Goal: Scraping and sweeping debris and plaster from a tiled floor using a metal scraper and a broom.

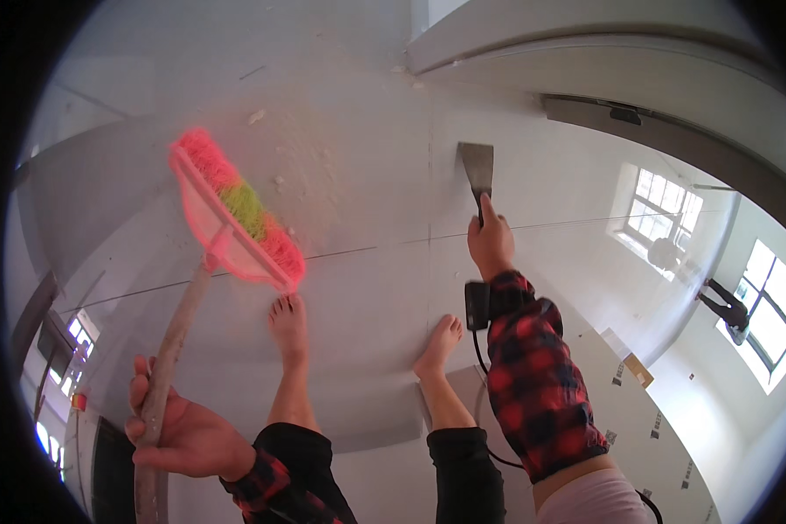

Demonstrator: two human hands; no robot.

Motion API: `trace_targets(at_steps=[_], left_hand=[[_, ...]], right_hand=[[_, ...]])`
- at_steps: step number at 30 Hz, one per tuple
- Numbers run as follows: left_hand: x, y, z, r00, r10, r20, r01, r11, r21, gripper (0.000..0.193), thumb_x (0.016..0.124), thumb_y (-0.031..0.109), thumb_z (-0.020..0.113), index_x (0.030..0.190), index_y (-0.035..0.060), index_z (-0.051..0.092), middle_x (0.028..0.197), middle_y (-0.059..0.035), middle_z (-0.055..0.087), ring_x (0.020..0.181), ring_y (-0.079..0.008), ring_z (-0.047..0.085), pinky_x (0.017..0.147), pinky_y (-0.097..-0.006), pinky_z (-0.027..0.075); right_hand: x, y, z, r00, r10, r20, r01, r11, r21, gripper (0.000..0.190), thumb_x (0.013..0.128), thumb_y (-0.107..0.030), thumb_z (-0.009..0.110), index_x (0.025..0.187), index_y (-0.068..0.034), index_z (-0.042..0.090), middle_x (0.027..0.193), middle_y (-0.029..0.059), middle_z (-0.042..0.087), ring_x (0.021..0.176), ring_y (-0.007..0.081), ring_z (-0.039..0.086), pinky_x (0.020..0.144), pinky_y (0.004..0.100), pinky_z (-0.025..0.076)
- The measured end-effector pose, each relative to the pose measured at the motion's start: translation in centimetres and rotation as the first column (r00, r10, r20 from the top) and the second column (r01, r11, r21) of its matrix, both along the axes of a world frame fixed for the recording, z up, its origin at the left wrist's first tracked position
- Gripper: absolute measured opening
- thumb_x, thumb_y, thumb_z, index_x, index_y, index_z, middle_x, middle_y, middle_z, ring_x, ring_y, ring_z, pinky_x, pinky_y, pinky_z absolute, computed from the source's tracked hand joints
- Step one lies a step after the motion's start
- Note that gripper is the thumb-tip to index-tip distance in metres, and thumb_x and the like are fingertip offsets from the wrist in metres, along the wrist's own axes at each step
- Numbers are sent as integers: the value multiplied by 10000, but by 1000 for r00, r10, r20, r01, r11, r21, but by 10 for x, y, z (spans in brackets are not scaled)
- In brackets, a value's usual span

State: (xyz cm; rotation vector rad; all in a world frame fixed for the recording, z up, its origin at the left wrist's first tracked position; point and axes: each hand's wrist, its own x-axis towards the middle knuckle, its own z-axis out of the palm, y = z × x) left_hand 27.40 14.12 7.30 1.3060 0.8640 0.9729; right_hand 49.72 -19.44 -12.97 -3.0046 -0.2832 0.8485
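My left hand (187, 429) is wrapped around the wooden handle (178, 327) of a broom at the lower left. The pink plastic broom head (219, 239), with pink and yellow-green bristles (245, 206), rests on the pale tiled floor. Crumbs and pale dust (308, 157) lie just beyond the bristles. On the other side, my right hand (492, 243) grips the dark handle of a wide-bladed scraper (477, 164). Its flat metal blade points away from me, close above or against the floor; which of the two I cannot tell.
My bare feet (289, 321) stand on the tiles. A black cable (481, 354) hangs from a small box (477, 305) at my right wrist. Large printed boards (629, 419) lie at the lower right. Another person (727, 304) stands by the far window. A wall corner (416, 62) juts in ahead.
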Motion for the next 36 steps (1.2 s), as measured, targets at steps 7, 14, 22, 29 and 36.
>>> trace_targets(at_steps=[7,14,22,29,36], left_hand=[[-6,0,-2,1000,9,-15,-9,1000,2,386,908,462,308,984,189,570,1136,-114,540,1151,-352,418,1025,-464,254],[-6,7,1,1000,7,7,-7,1000,-4,380,907,459,315,999,190,567,1136,-126,538,1154,-358,411,1025,-481,246],[-13,-25,-78,879,160,-449,-214,974,-73,376,900,361,339,964,36,517,1057,-183,515,1049,-366,439,940,-469,292],[-48,-163,-231,274,-396,-876,380,882,-280,370,900,262,322,782,-55,473,843,-219,496,843,-343,473,750,-444,349],[-86,-92,-241,166,-260,-951,498,855,-147,356,897,287,326,908,-44,455,923,-208,487,903,-333,475,809,-414,365]], right_hand=[[-100,-65,12,994,-82,-78,80,996,-30,502,794,-220,484,1285,-233,378,774,231,545,697,400,561,622,498,454],[51,-57,-15,926,-379,5,374,915,152,568,745,-172,521,1270,-33,353,852,230,598,790,399,578,680,447,465],[-129,1,23,891,-356,-283,393,916,85,768,622,36,440,1350,-134,265,923,304,555,915,420,541,782,478,418],[51,-103,17,757,-645,99,611,754,243,490,674,-21,447,1161,14,409,883,274,573,858,430,542,756,455,438],[-66,35,31,756,-543,-365,600,798,56,664,691,-24,438,1327,-92,258,874,285,544,836,427,541,754,475,431]])
